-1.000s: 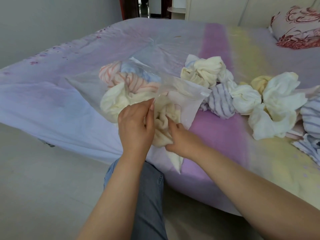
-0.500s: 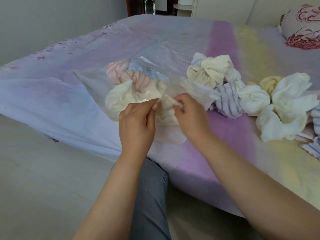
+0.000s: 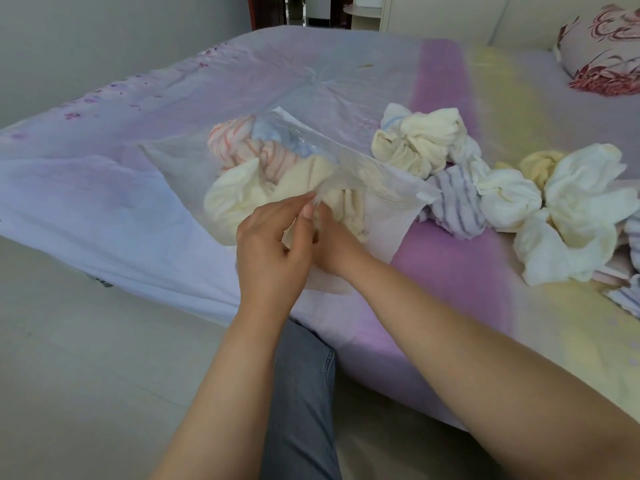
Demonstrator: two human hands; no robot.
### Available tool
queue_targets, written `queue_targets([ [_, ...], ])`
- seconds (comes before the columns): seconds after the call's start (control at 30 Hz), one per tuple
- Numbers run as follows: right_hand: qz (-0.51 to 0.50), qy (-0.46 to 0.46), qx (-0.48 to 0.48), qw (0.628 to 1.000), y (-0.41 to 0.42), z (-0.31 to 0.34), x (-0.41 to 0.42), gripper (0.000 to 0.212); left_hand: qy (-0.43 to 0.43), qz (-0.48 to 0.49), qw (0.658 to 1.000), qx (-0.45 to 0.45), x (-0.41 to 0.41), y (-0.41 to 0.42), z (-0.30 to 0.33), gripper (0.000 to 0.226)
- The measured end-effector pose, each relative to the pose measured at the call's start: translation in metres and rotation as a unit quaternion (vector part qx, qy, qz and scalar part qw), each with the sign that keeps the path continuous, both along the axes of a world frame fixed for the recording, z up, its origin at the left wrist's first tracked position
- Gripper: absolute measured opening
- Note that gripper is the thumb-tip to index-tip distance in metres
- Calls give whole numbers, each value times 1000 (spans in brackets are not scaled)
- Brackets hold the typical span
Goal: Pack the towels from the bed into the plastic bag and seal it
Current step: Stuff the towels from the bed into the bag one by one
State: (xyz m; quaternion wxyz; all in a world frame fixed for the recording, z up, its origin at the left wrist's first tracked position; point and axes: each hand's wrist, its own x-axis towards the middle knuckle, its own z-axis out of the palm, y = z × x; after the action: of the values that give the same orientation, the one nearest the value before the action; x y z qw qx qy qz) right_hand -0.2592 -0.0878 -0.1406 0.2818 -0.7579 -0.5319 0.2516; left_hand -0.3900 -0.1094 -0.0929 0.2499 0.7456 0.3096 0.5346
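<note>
A clear plastic bag (image 3: 173, 161) lies at the bed's near edge with several towels inside: a cream one (image 3: 239, 192), an orange-striped one (image 3: 235, 140) and a pale blue one (image 3: 273, 133). My left hand (image 3: 270, 244) pinches the bag's near rim. My right hand (image 3: 332, 244) sits just behind it, partly hidden, fingers closed on the same rim beside a cream towel (image 3: 349, 206) at the mouth. Loose towels lie to the right: a cream bundle (image 3: 422, 140), a purple-striped one (image 3: 453, 199) and white ones (image 3: 509, 199).
The bed (image 3: 450, 258) has a purple and yellow sheet that hangs over the near edge. A patterned pillow (image 3: 602, 53) rests at the far right. My denim-clad knee (image 3: 301, 375) is below the hands, over a pale floor (image 3: 86, 358).
My right hand pushed the cream towel up from the bed's edge into the bag's mouth, then drew in beside my left hand at the rim. The hanging towel end is gone.
</note>
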Motion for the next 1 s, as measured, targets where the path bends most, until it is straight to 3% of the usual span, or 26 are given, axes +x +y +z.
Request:
queue_targets([
  [0.13, 40, -17, -29, 999, 77, -7, 9, 51, -12, 18, 999, 31, 0, 3, 8, 22],
  [0.23, 56, -42, -11, 997, 88, 0, 8, 15, -18, 37, 999, 3, 3, 12, 11, 27],
  [0.3, 51, -27, 59, 997, 60, 12, 2, 12, -15, 41, 999, -12, 7, 16, 8, 30],
  [0.4, -24, -26, 153, 988, -19, 15, 5, 29, 9, 46, 999, -1, 18, 14, 0, 29],
  [0.47, -97, -63, 299, 947, -73, 16, 19, 29, 18, 55, 998, 17, 24, 10, -5, 26],
  [0.53, -220, -122, 394, 884, -96, 13, 49, 29, 27, 59, 997, 39, 27, 9, -10, 25],
  [0.6, -336, -154, 310, 876, -98, 15, 92, 51, 48, 64, 995, 56, 30, 8, -12, 26],
  [0.67, -370, -121, 151, 908, -96, 5, 137, 92, 79, 84, 990, 77, 33, 5, -15, 25],
  [0.7, -359, -88, 110, 923, -97, -2, 154, 100, 90, 100, 987, 86, 34, 2, -16, 24],
  [0.77, -307, -47, 80, 947, -103, -13, 170, 82, 101, 131, 982, 88, 34, -3, -19, 21],
  [0.87, -265, -99, 18, 959, -122, -12, 155, 24, 103, 142, 982, 76, 34, -7, -22, 20],
  [1.0, -173, -81, 40, 981, -147, 15, 118, 31, 89, 130, 986, 62, 36, -8, -20, 21],
])
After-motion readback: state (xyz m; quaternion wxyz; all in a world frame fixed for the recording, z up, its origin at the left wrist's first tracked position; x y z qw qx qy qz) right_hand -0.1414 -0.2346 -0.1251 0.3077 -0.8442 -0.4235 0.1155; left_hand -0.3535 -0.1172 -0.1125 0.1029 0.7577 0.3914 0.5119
